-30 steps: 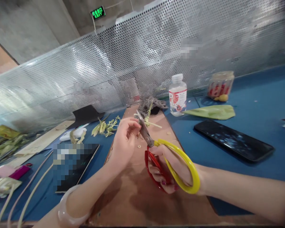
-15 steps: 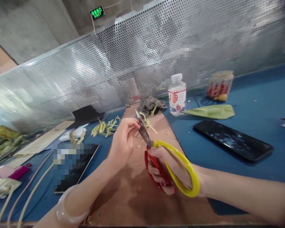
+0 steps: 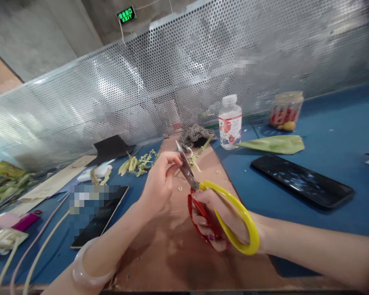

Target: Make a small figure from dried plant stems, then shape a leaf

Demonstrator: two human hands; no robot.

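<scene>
My right hand (image 3: 213,217) is wrapped round the handles of a pair of scissors (image 3: 190,174), one handle loop yellow and the other red. The blades look closed and point up and to the left. My left hand (image 3: 161,178) has its fingertips pinched together right beside the blades; whatever lies between them is hidden or too small to make out. Just beyond the blades, a pale green knotted plant strip (image 3: 197,159) lies over the brown board (image 3: 160,254). Grey string (image 3: 195,135) sits in a heap at the board's far end.
Right of the board are a white bottle (image 3: 230,125), a green husk (image 3: 273,144), a black phone (image 3: 301,180) and a jar (image 3: 285,107). Leftward lie plant scraps (image 3: 138,163), a dark tablet (image 3: 106,219), cables and a purple item (image 3: 26,221). A perforated metal screen (image 3: 160,73) stands behind.
The pale green strip beyond the blades has shifted slightly and lies at a different angle. Both hands and the scissors have barely moved.
</scene>
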